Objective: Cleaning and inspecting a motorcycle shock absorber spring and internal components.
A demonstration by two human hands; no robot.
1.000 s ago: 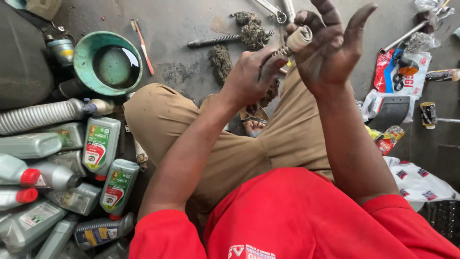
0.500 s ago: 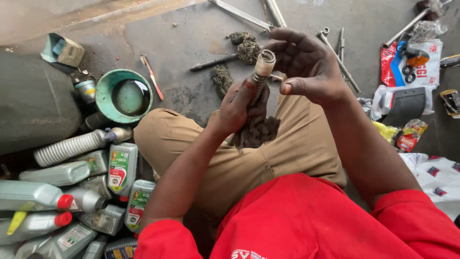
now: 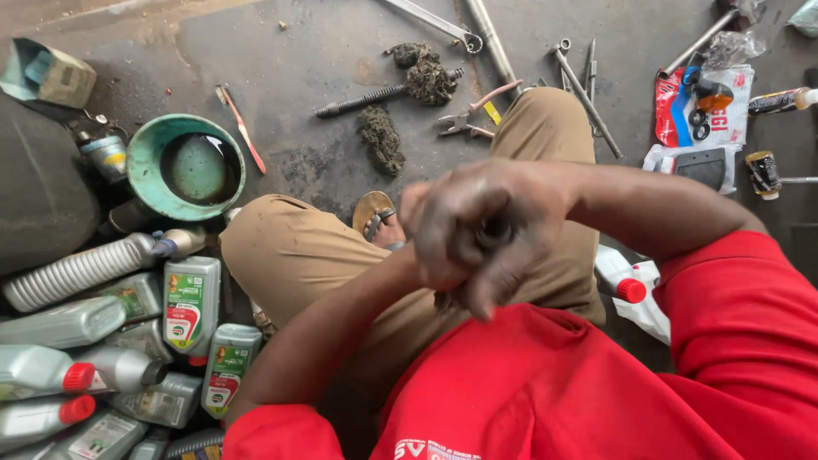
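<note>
Hands pulled in close, wrapped together over the small cylindrical part

Half a second ago I held the part up at arm's length, its pale end showing above my fingers; now my right hand is curled shut over my left hand just above my lap, and the part is hidden inside the grip, so I cannot tell how it sits. My knees hem me in near; oil bottles and the green bowl crowd the left. Pliers and the threaded rod lie far, with bare floor around them.
</note>
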